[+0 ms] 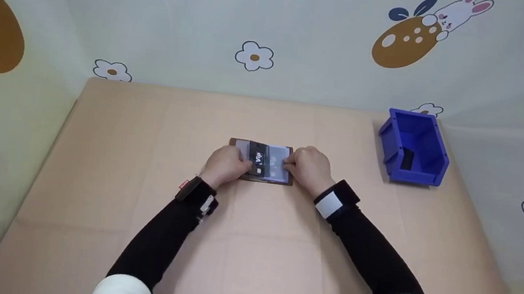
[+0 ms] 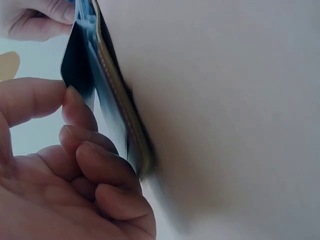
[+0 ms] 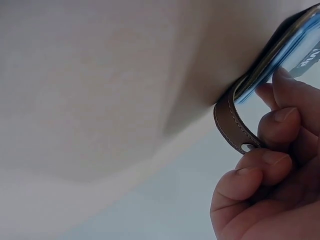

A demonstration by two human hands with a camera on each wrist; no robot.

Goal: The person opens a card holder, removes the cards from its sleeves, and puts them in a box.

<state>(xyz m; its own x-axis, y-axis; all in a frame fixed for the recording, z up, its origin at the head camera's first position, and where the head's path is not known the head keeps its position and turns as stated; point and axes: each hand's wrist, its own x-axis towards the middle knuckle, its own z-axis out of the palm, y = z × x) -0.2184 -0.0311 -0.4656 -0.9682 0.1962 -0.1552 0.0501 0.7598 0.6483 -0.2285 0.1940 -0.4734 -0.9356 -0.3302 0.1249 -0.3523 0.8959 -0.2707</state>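
Note:
A brown card holder with clear plastic sleeves lies open on the table. My left hand pinches a black card marked "Vip" between thumb and forefinger, over the sleeves. In the left wrist view the dark card stands up at an angle from the holder's stitched edge. At the holder's right side, my right hand pinches the edge of the sleeves. The right wrist view shows the brown strap with a metal snap, beside that hand's curled fingers.
A blue plastic bin stands at the back right of the table, with a small black object inside. Behind the table hangs a pale curtain printed with flowers and rabbits.

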